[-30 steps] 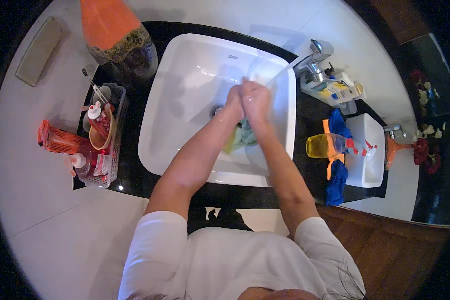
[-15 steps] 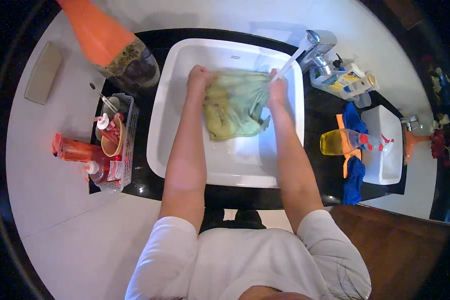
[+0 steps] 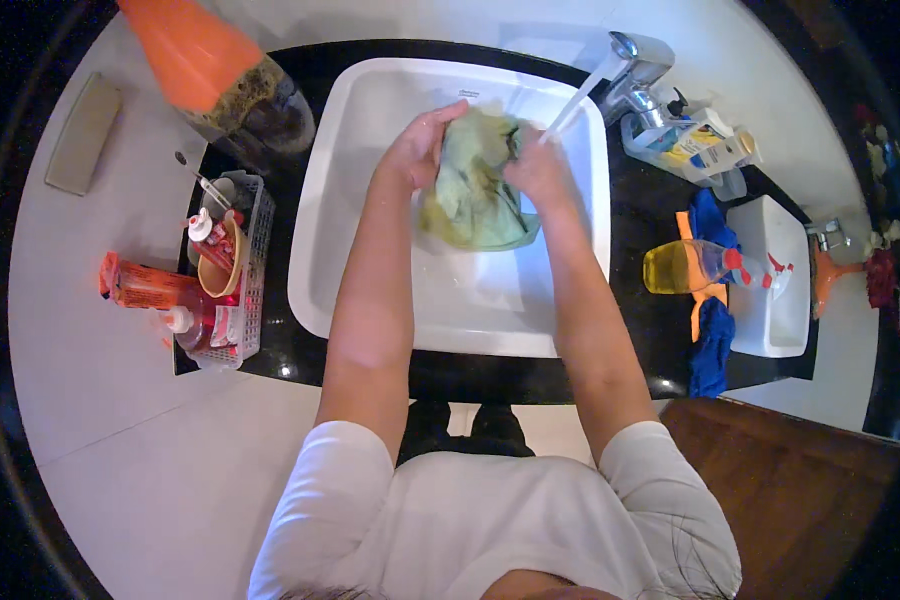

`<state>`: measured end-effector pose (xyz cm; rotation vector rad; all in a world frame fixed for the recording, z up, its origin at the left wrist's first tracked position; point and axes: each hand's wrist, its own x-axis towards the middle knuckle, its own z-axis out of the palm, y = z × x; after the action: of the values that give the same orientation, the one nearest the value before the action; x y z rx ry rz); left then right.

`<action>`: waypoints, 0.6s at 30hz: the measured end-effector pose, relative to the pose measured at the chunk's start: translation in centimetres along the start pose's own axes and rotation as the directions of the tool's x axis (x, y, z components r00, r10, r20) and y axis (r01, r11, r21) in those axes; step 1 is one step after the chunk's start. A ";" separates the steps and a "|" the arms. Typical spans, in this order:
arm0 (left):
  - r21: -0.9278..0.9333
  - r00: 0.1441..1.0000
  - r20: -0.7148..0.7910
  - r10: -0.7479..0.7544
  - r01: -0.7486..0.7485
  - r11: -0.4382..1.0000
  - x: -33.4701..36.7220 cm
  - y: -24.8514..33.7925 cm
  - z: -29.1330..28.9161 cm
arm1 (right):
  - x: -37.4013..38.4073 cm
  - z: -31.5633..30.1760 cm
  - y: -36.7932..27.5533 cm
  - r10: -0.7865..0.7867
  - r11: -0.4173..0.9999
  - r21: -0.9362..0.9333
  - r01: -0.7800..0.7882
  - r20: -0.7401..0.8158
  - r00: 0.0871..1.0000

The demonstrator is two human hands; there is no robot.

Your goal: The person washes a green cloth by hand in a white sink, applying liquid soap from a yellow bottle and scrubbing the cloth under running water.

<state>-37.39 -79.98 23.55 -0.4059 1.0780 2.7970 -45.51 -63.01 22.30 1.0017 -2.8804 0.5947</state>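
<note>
Well, inside the white basin (image 3: 480, 315) my right hand (image 3: 540, 175) is clamped on the green cloth (image 3: 478, 208); my left hand (image 3: 417, 150) lies against it, its grip I cannot tell.

The glossy black countertop (image 3: 630, 325) before me carries a white sink (image 3: 450, 343), chrome faucet (image 3: 638, 75), basket (image 3: 256, 265) and blue cloth (image 3: 711, 350).

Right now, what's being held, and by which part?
A green cloth: the right hand grips its upper right side; left hand meets its upper left edge, grip unclear.
</note>
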 end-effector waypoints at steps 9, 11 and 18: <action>-0.265 0.972 -0.170 0.161 -0.203 0.943 1.4 -2.3 -1.9 | 0.5 -2.1 2.2 0.096 0.542 0.770 -0.337 0.341 0.935; -0.402 0.967 -0.253 -0.007 -0.099 0.911 3.7 -5.2 -0.9 | -0.4 -4.3 1.1 0.014 -0.389 0.862 -0.326 0.359 0.933; 0.837 0.733 0.196 0.651 -0.471 0.279 6.9 -12.2 -4.3 | -3.6 -0.6 -8.3 -0.328 0.727 0.533 0.432 -0.283 0.901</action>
<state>-40.62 -73.74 10.62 -0.1419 2.9452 2.1377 -37.74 -66.64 25.18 1.4680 -2.2475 1.4922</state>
